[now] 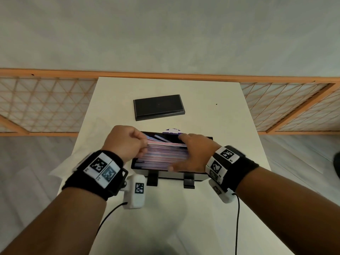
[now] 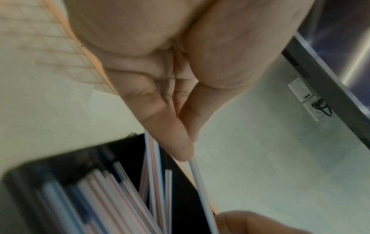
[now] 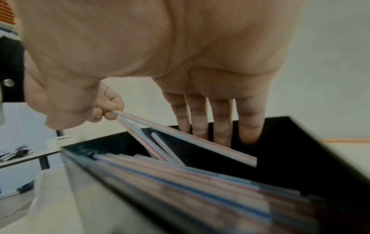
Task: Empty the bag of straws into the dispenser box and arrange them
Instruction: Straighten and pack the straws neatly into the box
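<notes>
White table (image 1: 211, 218) holds a black box (image 1: 200, 178), and most of the straws (image 1: 161, 153) already lie flat inside it. Behind the box lies a black lid (image 1: 159, 107). The bag is hard to pick out. The left hand (image 1: 124, 142) pinches a few loose straws (image 3: 180, 136) at their ends. The right hand (image 1: 193, 155) is spread, its straight fingers (image 3: 222, 126) reaching into the box. Emptying looks done; tidying the last crooked straws is left.
</notes>
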A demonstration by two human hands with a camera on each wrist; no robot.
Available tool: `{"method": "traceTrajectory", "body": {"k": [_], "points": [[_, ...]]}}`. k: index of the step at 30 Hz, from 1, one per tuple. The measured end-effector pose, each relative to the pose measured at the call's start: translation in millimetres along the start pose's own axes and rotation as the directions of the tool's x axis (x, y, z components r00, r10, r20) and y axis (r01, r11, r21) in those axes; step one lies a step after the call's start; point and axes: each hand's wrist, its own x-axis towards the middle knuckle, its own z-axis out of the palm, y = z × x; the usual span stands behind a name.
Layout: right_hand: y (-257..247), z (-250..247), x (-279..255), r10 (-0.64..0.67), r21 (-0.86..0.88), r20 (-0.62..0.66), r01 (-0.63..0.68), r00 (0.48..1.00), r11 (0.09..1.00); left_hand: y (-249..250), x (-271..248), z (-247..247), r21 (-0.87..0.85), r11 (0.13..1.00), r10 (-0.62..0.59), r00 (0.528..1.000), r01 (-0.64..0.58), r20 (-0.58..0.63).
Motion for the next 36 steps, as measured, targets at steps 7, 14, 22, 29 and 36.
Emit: {"method": "traceTrajectory", "body": {"k": [7,14,22,29,36], "points": [[-11,30,10,0.021,-0.19,0.079,-0.006,0.997,0.982,-15,-1,-7,0.121,0.992,0.028,0.999,-0.03,0.024],[-16,40,13,0.094,-0.343,0.071,-0.064,0.993,0.937,-10,-6,10,0.05,0.995,0.094,0.987,-0.088,-0.133],[-18,43,13,0.12,-0.283,0.112,-0.085,0.986,0.955,19,-3,55,-0.732,0.588,-0.3,0.933,0.344,0.198],[-11,53,17,0.108,-0.253,0.086,-0.083,0.99,0.964,15,17,73,-0.554,0.789,-0.297,0.954,0.267,0.036],[-8,56,17,0.11,-0.204,0.049,-0.098,0.993,0.974,2,8,72,-0.518,0.803,-0.347,0.938,0.294,-0.005]]}}
